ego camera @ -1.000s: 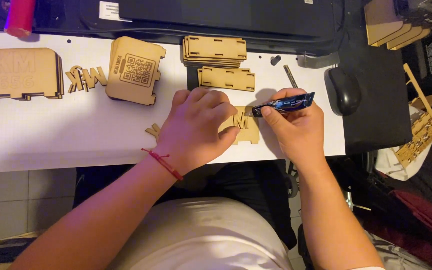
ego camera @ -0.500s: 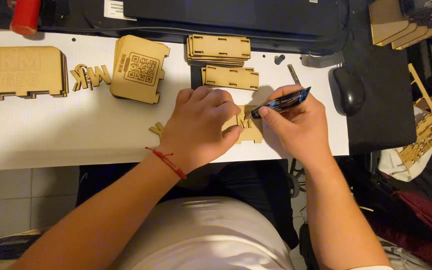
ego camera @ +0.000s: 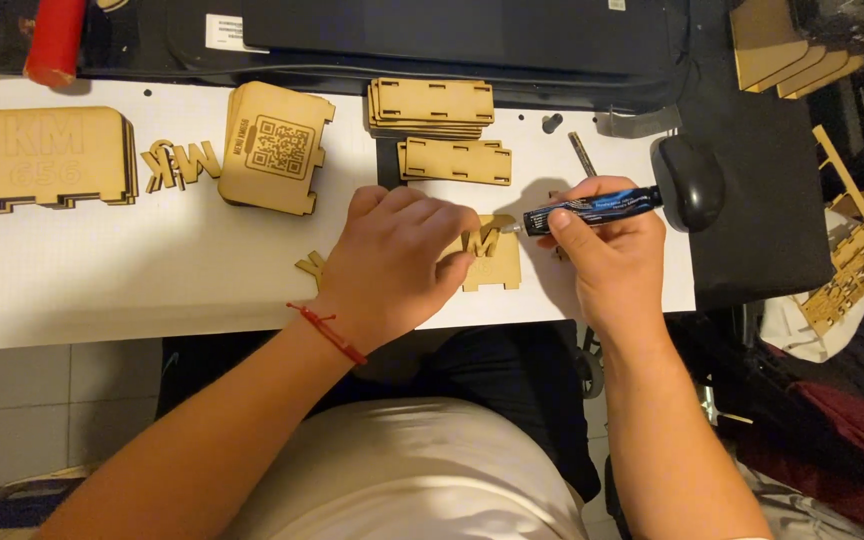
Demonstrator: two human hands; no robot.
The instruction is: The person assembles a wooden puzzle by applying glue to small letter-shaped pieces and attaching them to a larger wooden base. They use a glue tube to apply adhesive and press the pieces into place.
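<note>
Stacked wooden panels [ego camera: 432, 105] near a black mouse [ego camera: 687, 182] — a red cylinder [ego camera: 52, 40] far left.

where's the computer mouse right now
In the head view the black computer mouse sits at the right on a dark pad, just beyond the tip end of the glue tube in the right hand.

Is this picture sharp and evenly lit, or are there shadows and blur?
Head view: mostly sharp; light falls evenly on the white sheet; the left hand and right hand holding the blue tube cast soft shadows around the wooden piece; the dark edges lose detail.
</note>
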